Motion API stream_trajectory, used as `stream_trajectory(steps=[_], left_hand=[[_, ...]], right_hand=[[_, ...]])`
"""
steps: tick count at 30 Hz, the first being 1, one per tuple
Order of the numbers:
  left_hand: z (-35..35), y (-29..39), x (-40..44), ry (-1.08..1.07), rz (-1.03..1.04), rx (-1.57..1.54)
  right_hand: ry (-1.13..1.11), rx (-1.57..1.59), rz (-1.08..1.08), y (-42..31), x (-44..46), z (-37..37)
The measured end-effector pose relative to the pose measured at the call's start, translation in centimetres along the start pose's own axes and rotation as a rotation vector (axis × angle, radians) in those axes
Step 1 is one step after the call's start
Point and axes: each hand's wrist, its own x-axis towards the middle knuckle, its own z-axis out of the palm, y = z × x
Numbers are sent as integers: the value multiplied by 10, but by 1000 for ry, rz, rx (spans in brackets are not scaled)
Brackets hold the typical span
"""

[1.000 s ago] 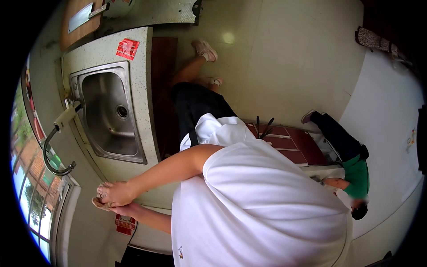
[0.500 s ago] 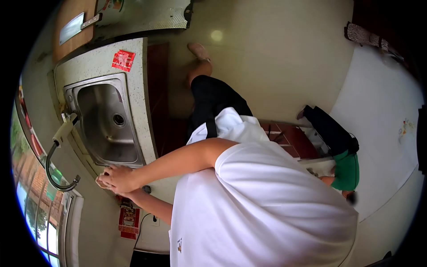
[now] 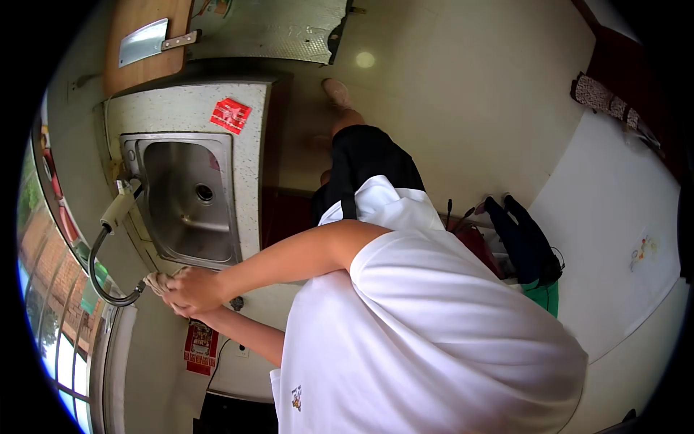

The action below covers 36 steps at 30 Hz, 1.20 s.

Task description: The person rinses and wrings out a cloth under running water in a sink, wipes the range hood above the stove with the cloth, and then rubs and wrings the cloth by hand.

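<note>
My right hand (image 3: 194, 291) is closed round a bunched beige cloth (image 3: 156, 282), part of which sticks out past the fingers near the end of the curved faucet hose (image 3: 105, 289). Pressed against it from below is my left hand (image 3: 186, 311), also closed on the cloth and partly hidden by my right hand. Both hands are beside the lower edge of the steel sink (image 3: 235, 210). Its basin shows a drain and a few small bits.
A cleaver (image 3: 144, 43) lies on a wooden board (image 3: 155, 69) at upper left. A red packet (image 3: 230, 116) is on the speckled counter (image 3: 173, 108). Another person in dark trousers (image 3: 517, 246) stands at right. A barred window (image 3: 54, 289) is at far left.
The view has shifted. Both hands, still together on the cloth, are nearer the sink's lower edge than a second ago. Less of the other person's upper body shows.
</note>
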Motion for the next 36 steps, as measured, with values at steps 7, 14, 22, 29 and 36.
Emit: stream_trajectory(steps=[7, 14, 22, 29, 36], left_hand=[[28, 18, 2, 71, 102, 172], [51, -2, 38, -20, 57, 229], [62, -30, 84, -83, -58, 292], [41, -35, 124, -272, -3, 115], [25, -52, 141, -403, -25, 373]], right_hand=[[-87, 68, 229, -2, 57, -32], [-45, -7, 312, 33, 27, -21], [295, -61, 603, 106, 81, -11], [58, -254, 492, 95, 67, 1], [364, -179, 701, 154, 65, 10]])
